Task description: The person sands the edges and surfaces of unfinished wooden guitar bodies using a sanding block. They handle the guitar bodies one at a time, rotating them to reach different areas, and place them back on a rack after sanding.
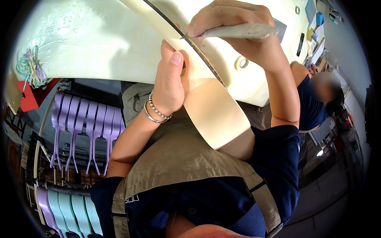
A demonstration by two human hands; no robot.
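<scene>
A wide, bendy cream strip point(214, 115) rises from my lap and runs up over the table, with a dark edge band point(206, 63) along its right side. My left hand point(170, 81) grips the strip from its left, thumb in front and the other fingers partly hidden behind it. In my right hand point(242, 18) is a slim pointed tool point(242, 31) with a pale, wrapped-looking handle, held like a pen. Its thin dark tip meets the strip at the dark edge, just above my left thumb. Whether the tip is a blade or a point is too small to tell.
A tape roll point(241, 62) lies on the pale table point(79, 59) right of the strip. Purple forked straps point(81, 119) and teal ones point(71, 210) hang on racks at left. Thin coloured strips point(31, 67) bunch near a red box point(33, 97). Another person point(311, 103) sits at right.
</scene>
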